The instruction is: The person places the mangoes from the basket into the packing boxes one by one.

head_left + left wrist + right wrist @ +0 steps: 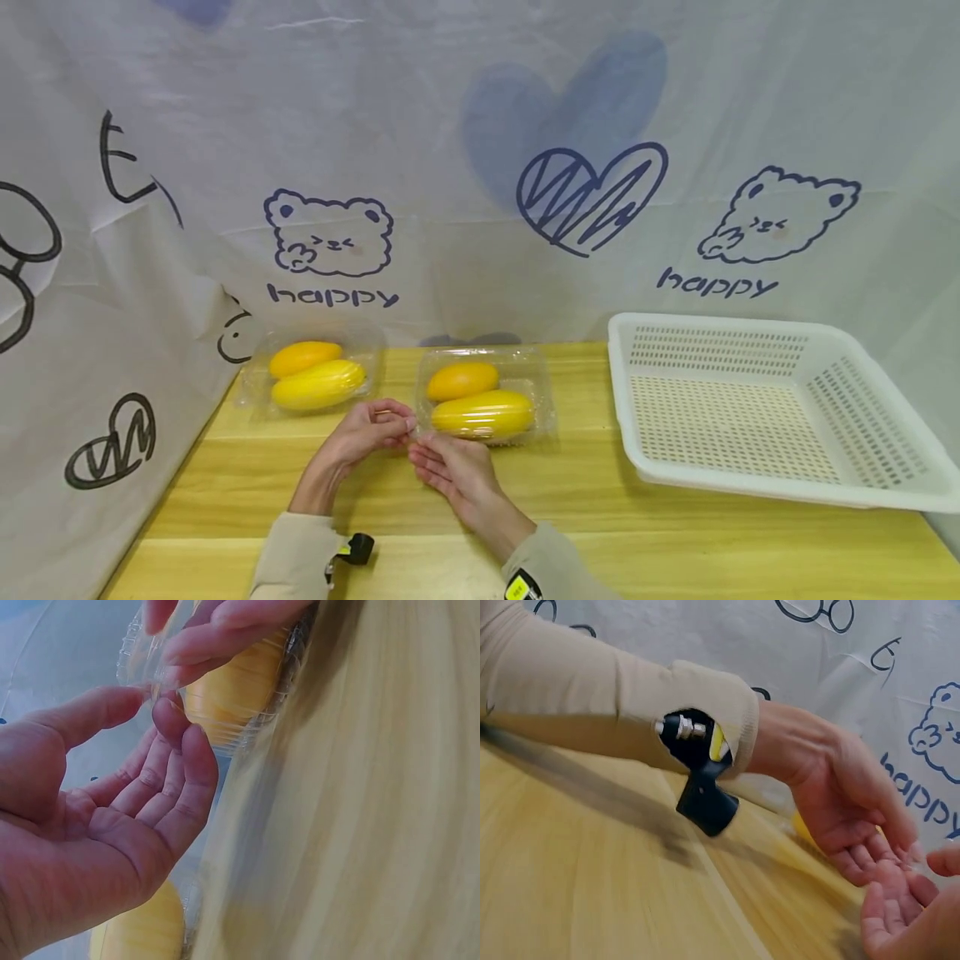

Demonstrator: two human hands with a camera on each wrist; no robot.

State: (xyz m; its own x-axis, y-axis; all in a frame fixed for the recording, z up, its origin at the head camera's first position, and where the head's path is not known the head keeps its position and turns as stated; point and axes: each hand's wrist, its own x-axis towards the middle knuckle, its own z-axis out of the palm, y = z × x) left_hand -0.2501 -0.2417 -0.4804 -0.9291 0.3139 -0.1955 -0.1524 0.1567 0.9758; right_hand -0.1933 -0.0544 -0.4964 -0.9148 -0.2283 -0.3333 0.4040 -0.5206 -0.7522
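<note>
A clear plastic box (545,392) stands in the middle, with an orange-yellow oval fruit (462,381) and a longer yellow fruit (483,414) in it. At its front left corner my left hand (363,435) pinches the thin plastic edge between thumb and index finger. My right hand (467,477) meets it there, thumb and fingers about the same edge; the exact contact is partly hidden. In the left wrist view, the box (142,652) shows clear ridged plastic between the fingertips. In the right wrist view, both hands' fingertips nearly touch.
Left of the hands stands another clear plastic box (375,350) holding an orange-yellow fruit (303,360) and a yellow fruit (318,385). A white perforated basket (630,433) sits on the right of the wooden table (570,517). Printed cloth (450,250) hangs behind and at the left.
</note>
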